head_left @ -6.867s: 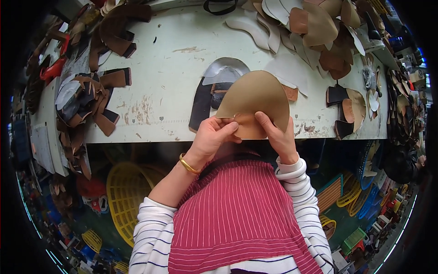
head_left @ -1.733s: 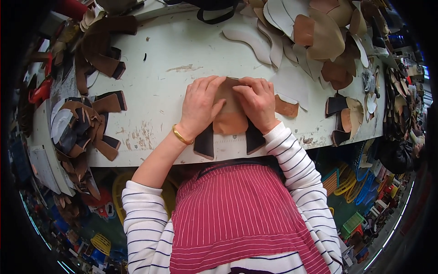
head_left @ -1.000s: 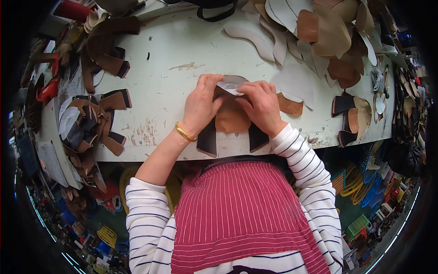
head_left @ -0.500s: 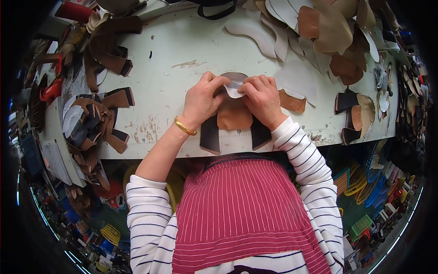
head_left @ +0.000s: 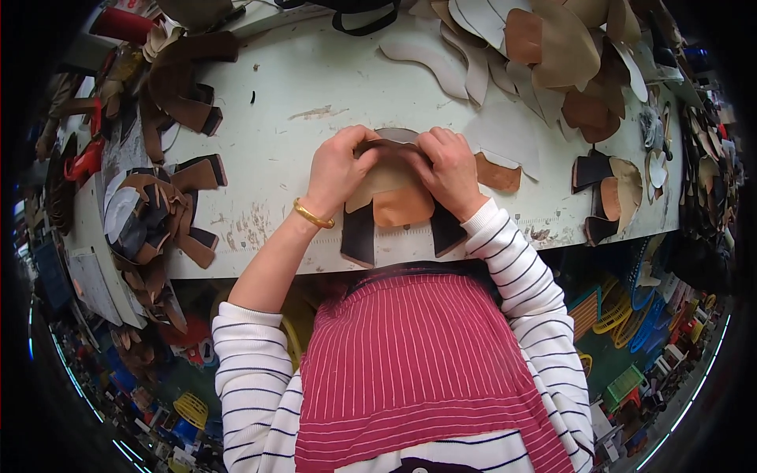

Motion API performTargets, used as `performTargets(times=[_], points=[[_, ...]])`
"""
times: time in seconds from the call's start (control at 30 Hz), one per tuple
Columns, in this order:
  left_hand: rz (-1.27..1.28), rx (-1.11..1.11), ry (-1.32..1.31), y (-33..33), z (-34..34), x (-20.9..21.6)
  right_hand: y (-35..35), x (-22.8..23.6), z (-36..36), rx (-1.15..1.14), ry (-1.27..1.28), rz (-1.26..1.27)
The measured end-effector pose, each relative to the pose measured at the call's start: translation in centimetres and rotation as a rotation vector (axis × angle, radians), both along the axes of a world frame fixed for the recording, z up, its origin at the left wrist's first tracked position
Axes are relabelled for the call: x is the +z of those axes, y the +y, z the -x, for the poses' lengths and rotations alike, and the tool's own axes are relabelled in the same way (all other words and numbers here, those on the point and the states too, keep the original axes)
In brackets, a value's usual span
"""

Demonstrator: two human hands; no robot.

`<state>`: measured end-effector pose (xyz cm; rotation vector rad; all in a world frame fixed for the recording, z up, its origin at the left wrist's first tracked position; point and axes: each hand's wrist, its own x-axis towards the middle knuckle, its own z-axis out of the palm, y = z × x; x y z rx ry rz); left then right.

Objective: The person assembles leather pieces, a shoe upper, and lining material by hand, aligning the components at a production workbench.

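Note:
A leather shoe upper point(head_left: 377, 183) lies near the front edge of the white table, with an orange-brown patch in its middle and two black legs pointing toward me. My left hand point(head_left: 337, 169) grips the left side of its curved far end, thumb and fingers pinched together. On the other side my right hand point(head_left: 451, 167) pinches the same edge. Between the hands that edge is lifted and bent, and a grey strip of lining shows beyond it. My fingertips partly hide the edge.
To my right lie a brown piece with pale backing point(head_left: 498, 172) and another upper point(head_left: 623, 193). Overlapping leather and white pieces point(head_left: 564, 55) fill the far right. A tangled pile of uppers point(head_left: 150, 209) sits at the left, with dark brown pieces point(head_left: 185, 79) behind it.
My hands have spread slightly apart along the edge. The pale lining that stood up between my fingers has turned away, and the brown bent edge now shows there.

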<state>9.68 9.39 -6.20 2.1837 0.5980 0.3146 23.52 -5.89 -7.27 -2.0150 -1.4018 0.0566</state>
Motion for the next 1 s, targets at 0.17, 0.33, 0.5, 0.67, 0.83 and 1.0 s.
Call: performTargets(times=[0.17,0.33,0.5,0.67,0.83,1.0], points=[[-0.072,0.059,0.050,-0.6,-0.5,-0.2,0.8,0.2,0.4,-0.059,0.006,0.029],[-0.023,0.093,0.192,-0.3,-1.3,0.7,1.5,0.2,0.7,-0.169,-0.141,0.141],[-0.064,0.157,0.235,-0.2,-1.8,0.1,1.9,1.4,0.6,-0.224,0.009,0.306],[-0.059,0.181,0.173,-0.3,-2.0,-0.2,1.8,1.2,-0.6,-0.231,0.035,0.108],[0.257,0.184,0.104,-1.1,-0.7,1.1,0.7,0.9,-0.4,-0.051,0.384,0.070],[0.436,0.053,-0.135,-3.9,0.7,1.8,-0.5,3.6,0.7,0.059,0.487,-0.114]])
